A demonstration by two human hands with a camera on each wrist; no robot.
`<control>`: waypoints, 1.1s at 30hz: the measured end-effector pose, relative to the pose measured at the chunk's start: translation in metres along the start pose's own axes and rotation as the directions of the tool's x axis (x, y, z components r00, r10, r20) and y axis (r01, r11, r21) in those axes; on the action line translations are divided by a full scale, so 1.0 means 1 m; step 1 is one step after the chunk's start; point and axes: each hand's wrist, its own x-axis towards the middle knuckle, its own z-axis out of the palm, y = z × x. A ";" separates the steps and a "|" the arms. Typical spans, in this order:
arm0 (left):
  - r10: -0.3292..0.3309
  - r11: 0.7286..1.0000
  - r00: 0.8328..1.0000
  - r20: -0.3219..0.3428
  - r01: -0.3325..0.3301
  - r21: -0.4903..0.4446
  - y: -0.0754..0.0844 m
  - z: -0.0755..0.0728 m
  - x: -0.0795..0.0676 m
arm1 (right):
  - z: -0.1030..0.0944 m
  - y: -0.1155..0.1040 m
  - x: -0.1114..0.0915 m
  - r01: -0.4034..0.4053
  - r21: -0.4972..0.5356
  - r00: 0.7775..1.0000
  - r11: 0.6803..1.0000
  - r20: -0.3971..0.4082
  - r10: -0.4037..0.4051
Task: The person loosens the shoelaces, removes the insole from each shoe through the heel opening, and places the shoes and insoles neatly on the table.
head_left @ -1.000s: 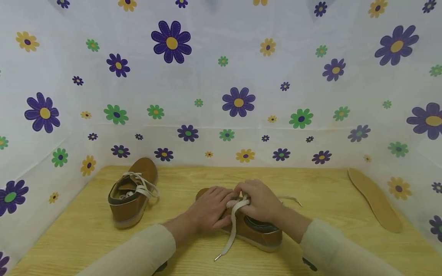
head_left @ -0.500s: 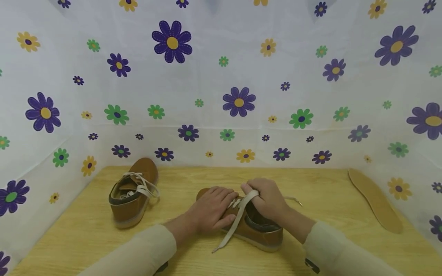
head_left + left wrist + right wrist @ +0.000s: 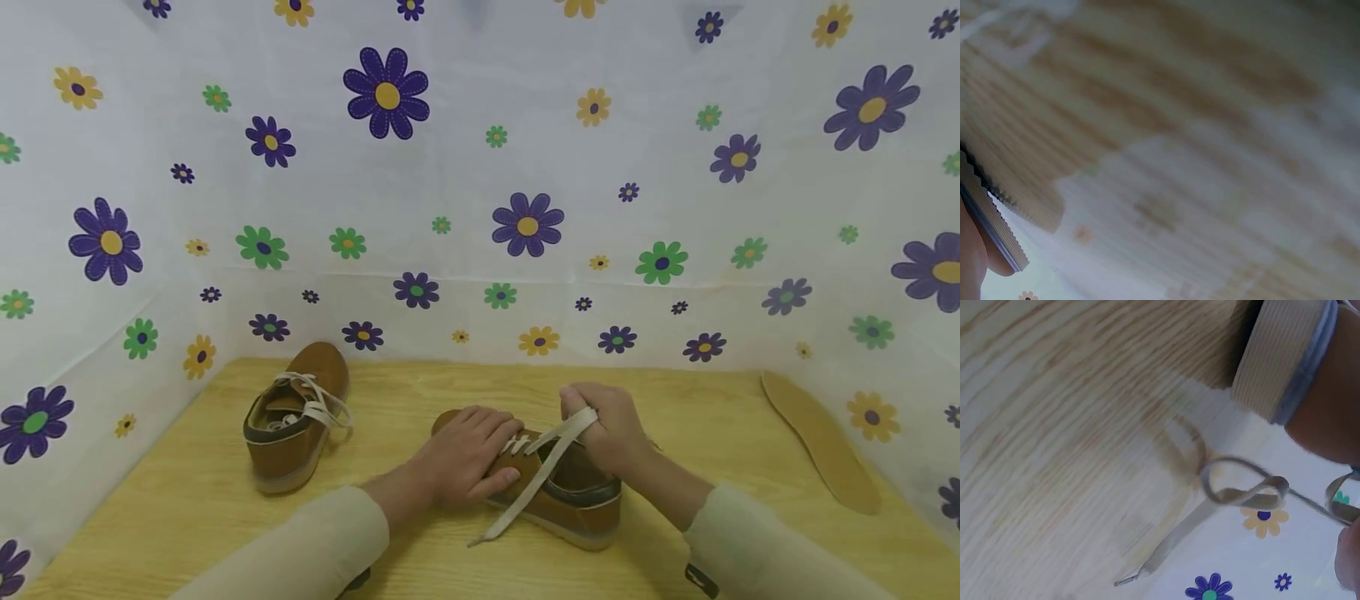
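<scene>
In the head view, a brown leather shoe [image 3: 581,510] lies with its toe toward the far left. My left hand [image 3: 465,458] holds the front of it, thumb on the near side and fingers across the top. My right hand [image 3: 611,429], above the far side of the shoe opening, grips the flat cream shoelace [image 3: 531,492]. One end of that lace slants down across the near side to the table. In the right wrist view the other lace end [image 3: 1179,534] loops and hangs, its metal tip at lower left. The shoe's ribbed sole [image 3: 1000,219] shows in the left wrist view.
A second brown shoe [image 3: 292,454], with its cream lace tied in a bow, stands at the left of the wooden table [image 3: 405,558]. A tan insole [image 3: 821,442] lies at the right edge. White flower-print cloth [image 3: 450,167] surrounds the table's back and sides.
My right hand has moved right, away from the lacing, drawing the lace with it and uncovering the lace rows and shoe opening. The left hand stays on the shoe front.
</scene>
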 end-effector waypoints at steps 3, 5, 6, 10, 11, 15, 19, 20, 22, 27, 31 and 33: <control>-0.006 1.000 1.000 0.010 0.006 -0.003 0.001 0.001 -0.002 | -0.007 0.002 0.000 -0.037 0.021 0.999 0.999 -0.034 0.038; -0.006 1.000 1.000 0.009 0.006 -0.005 0.001 0.001 -0.002 | -0.013 0.004 0.001 -0.055 0.029 0.997 0.998 -0.061 0.057; -0.006 1.000 1.000 0.006 0.006 -0.004 0.001 0.002 -0.002 | -0.016 0.005 0.003 -0.066 0.031 0.995 0.997 -0.070 0.068; -0.006 1.000 1.000 0.004 0.006 -0.001 0.000 0.002 -0.002 | -0.028 0.009 0.007 -0.109 0.032 0.990 0.993 -0.081 0.112; -0.007 1.000 1.000 0.004 0.007 -0.002 0.000 0.003 -0.002 | -0.031 0.010 0.008 -0.121 0.033 0.989 0.992 -0.082 0.123; -0.009 1.000 1.000 0.009 0.009 -0.006 0.001 0.002 -0.001 | -0.041 0.011 0.012 -0.172 0.042 0.980 0.984 -0.091 0.175; -0.005 1.000 1.000 0.009 0.005 -0.006 0.001 0.002 -0.001 | -0.053 0.012 0.018 -0.262 0.042 0.962 0.964 -0.069 0.265; -0.002 1.000 1.000 0.005 0.002 -0.006 0.001 0.002 -0.001 | -0.056 0.013 0.020 -0.291 0.041 0.955 0.956 -0.054 0.293; 0.003 1.000 1.000 -0.005 -0.003 -0.005 0.001 0.002 -0.001 | -0.064 0.013 0.025 -0.357 0.049 0.934 0.933 -0.017 0.358; 0.008 1.000 1.000 -0.021 -0.008 0.002 0.000 0.003 -0.001 | -0.085 0.016 0.038 -0.451 0.015 0.892 0.893 0.054 0.449; 0.007 1.000 1.000 -0.025 -0.008 -0.013 0.000 0.005 -0.002 | -0.096 0.017 0.043 -0.487 -0.005 0.867 0.873 0.113 0.485; 0.010 1.000 0.999 -0.031 -0.010 -0.018 0.000 0.006 -0.002 | -0.098 0.018 0.045 -0.511 0.028 0.851 0.859 0.161 0.500</control>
